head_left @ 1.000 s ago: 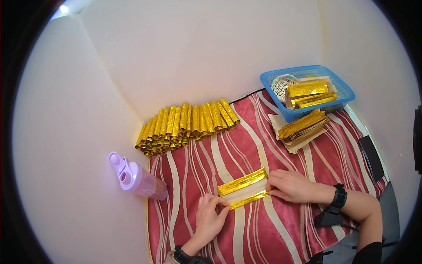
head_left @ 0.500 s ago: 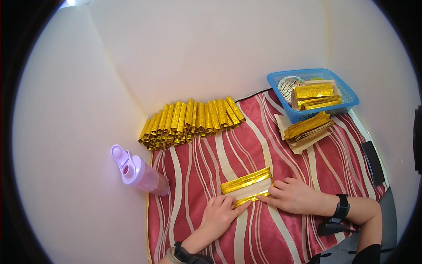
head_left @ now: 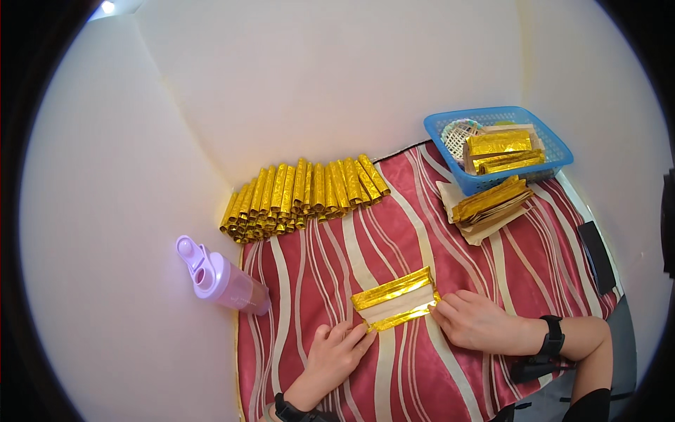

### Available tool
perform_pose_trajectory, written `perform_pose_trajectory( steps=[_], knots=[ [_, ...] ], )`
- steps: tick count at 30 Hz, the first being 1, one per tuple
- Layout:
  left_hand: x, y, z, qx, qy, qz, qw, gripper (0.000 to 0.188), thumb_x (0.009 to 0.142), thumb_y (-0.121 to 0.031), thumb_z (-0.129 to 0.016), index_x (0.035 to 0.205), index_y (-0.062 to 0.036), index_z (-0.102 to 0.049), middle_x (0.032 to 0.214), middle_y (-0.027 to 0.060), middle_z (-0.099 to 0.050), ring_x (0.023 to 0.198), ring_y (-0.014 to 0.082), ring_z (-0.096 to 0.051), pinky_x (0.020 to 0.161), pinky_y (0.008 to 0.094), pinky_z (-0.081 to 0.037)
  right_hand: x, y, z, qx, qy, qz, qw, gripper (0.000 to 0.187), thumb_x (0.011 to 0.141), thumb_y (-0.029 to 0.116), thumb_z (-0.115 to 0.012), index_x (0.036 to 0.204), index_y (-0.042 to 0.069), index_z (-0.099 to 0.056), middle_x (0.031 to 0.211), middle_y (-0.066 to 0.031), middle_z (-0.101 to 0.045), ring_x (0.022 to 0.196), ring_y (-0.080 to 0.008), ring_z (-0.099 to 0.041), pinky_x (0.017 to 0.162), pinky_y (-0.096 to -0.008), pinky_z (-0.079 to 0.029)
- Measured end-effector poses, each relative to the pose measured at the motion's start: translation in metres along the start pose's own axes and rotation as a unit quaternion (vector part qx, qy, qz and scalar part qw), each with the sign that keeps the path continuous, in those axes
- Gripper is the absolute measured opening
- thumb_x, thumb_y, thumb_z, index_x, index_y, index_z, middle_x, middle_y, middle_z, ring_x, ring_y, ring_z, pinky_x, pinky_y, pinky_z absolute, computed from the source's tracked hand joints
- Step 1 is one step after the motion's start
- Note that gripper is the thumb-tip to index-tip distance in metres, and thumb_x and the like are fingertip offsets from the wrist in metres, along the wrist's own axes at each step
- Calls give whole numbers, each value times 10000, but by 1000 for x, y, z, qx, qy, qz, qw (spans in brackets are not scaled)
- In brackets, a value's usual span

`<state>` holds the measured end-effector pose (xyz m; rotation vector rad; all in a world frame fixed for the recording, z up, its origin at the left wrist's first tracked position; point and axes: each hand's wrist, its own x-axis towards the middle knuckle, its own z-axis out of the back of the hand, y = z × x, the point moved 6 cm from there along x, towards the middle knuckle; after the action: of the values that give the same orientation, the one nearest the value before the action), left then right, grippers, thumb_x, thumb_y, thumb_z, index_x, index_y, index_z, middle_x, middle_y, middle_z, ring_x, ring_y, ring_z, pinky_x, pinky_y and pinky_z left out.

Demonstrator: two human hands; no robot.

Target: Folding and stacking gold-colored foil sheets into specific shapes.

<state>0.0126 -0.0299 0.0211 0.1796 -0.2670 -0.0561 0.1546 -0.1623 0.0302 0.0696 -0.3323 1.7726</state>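
A sheet of gold foil paper (head_left: 396, 300) lies on the striped cloth in front of me, its two long edges folded inward so that a pale strip shows between them. At its lower left corner, my left hand (head_left: 336, 356) pinches the near folded edge with the fingertips. The thumb and fingers of my right hand (head_left: 481, 322) close on the lower right corner. Beyond the sheet, toward the far left, many rolled gold paper tubes (head_left: 301, 190) are stacked in a heap against the wall.
A red striped cloth (head_left: 316, 281) covers the table. On the left stands a purple shaker bottle (head_left: 235, 285). Far right, a blue basket (head_left: 485, 184) holds folded gold paper and a small woven basket; a stack of gold paper (head_left: 489, 207) lies before it. A black flat object (head_left: 596, 258) rests at the right edge.
My hands have moved apart along the near fold, the left toward the left corner and the right toward the right corner. More of the near gold edge now shows, lying folded.
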Motion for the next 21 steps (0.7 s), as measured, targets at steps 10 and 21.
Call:
perform_pose_trajectory(
  steps=[10,21],
  knots=[
    [10,7,4,-89,-86,34,992,197,747,-131,-681,933,-65,-687,931,-6,-597,894,170,-553,710,328,-376,6,-15,-1,34,-72,24,997,135,706,99,-595,795,-1,-613,746,-49,-521,736,-174,-533,661,-276,-449],
    [15,-1,-1,-51,-63,63,995,197,687,-65,-711,854,-47,-609,869,48,-588,840,229,-568,709,342,-449,9,-30,-14,130,-61,-94,985,122,736,107,-564,810,13,-539,878,-123,-539,884,-244,-545,794,-339,-476]
  ],
)
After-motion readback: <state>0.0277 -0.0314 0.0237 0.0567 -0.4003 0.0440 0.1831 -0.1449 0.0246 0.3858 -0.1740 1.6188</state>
